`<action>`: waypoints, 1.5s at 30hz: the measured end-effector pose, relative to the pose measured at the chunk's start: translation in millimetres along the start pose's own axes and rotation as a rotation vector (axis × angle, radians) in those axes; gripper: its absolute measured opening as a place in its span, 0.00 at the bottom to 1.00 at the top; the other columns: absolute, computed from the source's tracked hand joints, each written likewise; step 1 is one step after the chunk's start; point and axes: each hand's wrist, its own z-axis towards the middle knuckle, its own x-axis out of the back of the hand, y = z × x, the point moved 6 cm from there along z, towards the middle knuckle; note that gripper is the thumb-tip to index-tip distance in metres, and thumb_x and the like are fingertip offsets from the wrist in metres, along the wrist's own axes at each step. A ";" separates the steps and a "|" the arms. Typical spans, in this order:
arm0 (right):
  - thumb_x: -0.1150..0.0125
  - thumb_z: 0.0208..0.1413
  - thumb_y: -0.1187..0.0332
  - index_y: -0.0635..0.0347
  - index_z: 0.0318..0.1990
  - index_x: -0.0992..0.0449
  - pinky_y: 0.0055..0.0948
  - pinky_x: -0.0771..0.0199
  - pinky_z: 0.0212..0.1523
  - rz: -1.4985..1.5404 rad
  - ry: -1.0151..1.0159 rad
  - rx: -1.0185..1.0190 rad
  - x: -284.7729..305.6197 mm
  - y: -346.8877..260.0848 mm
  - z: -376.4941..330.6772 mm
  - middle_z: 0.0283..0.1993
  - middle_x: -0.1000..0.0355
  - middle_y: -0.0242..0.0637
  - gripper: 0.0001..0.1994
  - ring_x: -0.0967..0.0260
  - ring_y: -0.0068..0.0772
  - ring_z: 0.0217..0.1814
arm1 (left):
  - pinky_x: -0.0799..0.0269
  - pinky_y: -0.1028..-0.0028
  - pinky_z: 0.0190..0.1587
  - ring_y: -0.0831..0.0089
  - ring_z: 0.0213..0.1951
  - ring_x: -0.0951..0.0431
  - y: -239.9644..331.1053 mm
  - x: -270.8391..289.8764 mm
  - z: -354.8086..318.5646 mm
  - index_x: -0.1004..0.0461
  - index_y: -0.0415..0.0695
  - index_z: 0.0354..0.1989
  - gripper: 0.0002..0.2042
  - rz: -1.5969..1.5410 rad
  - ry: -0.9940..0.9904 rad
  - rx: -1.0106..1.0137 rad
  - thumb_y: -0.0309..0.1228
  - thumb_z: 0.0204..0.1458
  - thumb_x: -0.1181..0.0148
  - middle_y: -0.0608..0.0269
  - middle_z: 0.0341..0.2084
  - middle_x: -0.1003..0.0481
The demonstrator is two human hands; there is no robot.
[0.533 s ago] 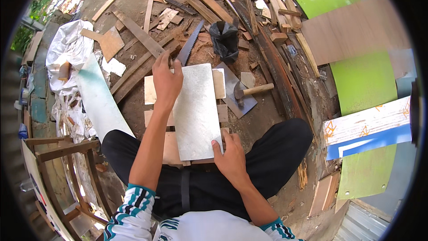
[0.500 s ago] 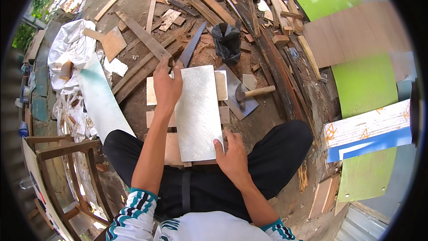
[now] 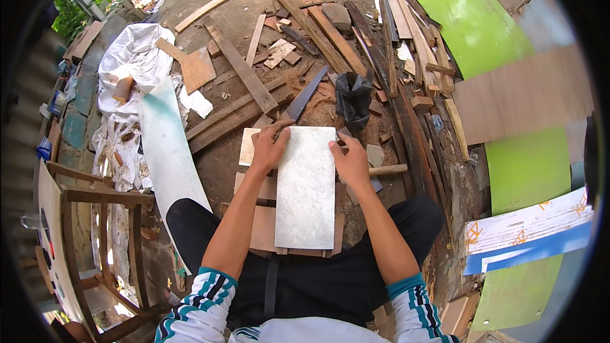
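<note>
A white rectangular board [image 3: 306, 197] lies before me, its long sides running away from my lap. My left hand [image 3: 270, 147] holds its far left corner, fingers bent over the edge. At the far right corner, my right hand [image 3: 351, 162] grips the opposite edge between thumb and fingers. Underneath are several pale wooden pieces [image 3: 262, 228], mostly covered by the board. Just past my left hand lies a handsaw [image 3: 309, 93], blade pointing away. A hammer's wooden handle [image 3: 389, 169] sticks out beside my right hand; its head is hidden.
Beyond the board are a black plastic bag [image 3: 353, 98] and scattered planks [image 3: 244, 70]. A long pale panel [image 3: 168, 146] leans by my left knee, near a wooden frame [image 3: 105, 197]. Green sheets [image 3: 527, 168] and a brown panel [image 3: 521, 95] line the right side.
My right hand has moved from the board's near right corner to its far right corner. The board now sits straighter. My left hand stays at the far left corner, and the view has shifted.
</note>
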 end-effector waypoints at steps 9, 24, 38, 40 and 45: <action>0.37 0.61 0.58 0.65 0.56 0.24 0.42 0.28 0.53 0.063 0.070 0.044 -12.8 18.0 3.6 0.50 0.26 0.51 0.22 0.27 0.52 0.52 | 0.52 0.62 0.63 0.64 0.52 0.31 12.9 0.9 17.3 0.19 0.52 0.50 0.16 0.111 -0.100 -0.140 0.39 0.58 0.48 0.58 0.42 0.23; 0.45 0.67 0.61 0.67 0.59 0.25 0.41 0.28 0.51 -0.091 0.148 0.165 -17.2 10.3 -4.2 0.50 0.27 0.50 0.20 0.27 0.51 0.51 | 0.46 0.65 0.54 0.63 0.48 0.31 16.0 -7.2 33.3 0.23 0.43 0.47 0.18 0.250 -0.219 -0.297 0.36 0.58 0.58 0.55 0.38 0.24; 0.45 0.68 0.63 0.67 0.59 0.25 0.42 0.28 0.47 -0.112 0.186 0.204 -20.8 5.1 -6.9 0.49 0.28 0.49 0.19 0.27 0.52 0.48 | 0.42 0.61 0.53 0.57 0.44 0.31 11.0 -9.6 37.1 0.27 0.40 0.39 0.14 0.214 -0.191 -0.400 0.34 0.58 0.58 0.52 0.36 0.26; 0.45 0.68 0.64 0.67 0.59 0.25 0.42 0.28 0.47 -0.104 0.183 0.190 -19.7 7.4 -7.0 0.49 0.28 0.50 0.19 0.28 0.52 0.48 | 0.41 0.60 0.53 0.55 0.44 0.31 10.2 -12.7 38.0 0.28 0.39 0.39 0.13 0.208 -0.201 -0.401 0.34 0.58 0.57 0.50 0.36 0.26; 0.46 0.68 0.64 0.67 0.59 0.26 0.42 0.28 0.48 -0.108 0.174 0.222 -20.5 9.5 -5.4 0.49 0.29 0.50 0.19 0.28 0.53 0.49 | 0.39 0.58 0.53 0.53 0.43 0.32 9.1 -13.3 41.5 0.28 0.37 0.39 0.13 0.207 -0.225 -0.431 0.34 0.58 0.56 0.47 0.36 0.26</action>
